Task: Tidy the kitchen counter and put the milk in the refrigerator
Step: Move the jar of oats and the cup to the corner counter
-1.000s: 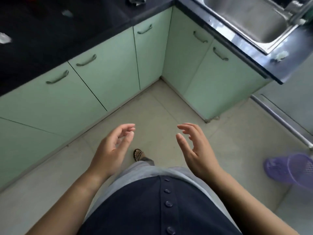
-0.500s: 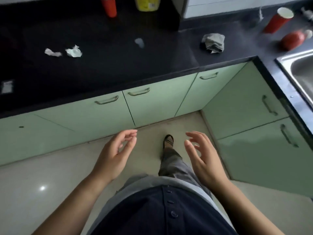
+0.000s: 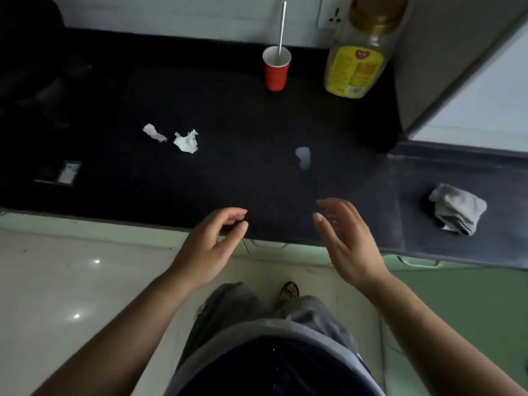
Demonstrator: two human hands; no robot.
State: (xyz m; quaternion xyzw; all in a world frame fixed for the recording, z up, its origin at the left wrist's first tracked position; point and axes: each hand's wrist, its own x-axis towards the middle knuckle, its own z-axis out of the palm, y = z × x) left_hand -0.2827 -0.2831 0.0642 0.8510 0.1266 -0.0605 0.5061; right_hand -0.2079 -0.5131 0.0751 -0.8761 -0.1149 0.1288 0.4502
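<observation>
Counter (image 3: 228,178): paper scraps (image 3: 186,142), cup (image 3: 276,72), cloth (image 3: 457,209)

There is just one camera, worn on the person's head. It looks forward and steeply down, from close above the dark bench (image 3: 243,172). The left hand (image 3: 210,247) and right hand (image 3: 347,244) show in the middle. The floor (image 3: 57,295) and the person's legs (image 3: 228,310) are lowest, and the wall (image 3: 171,12) is at the top.
</observation>
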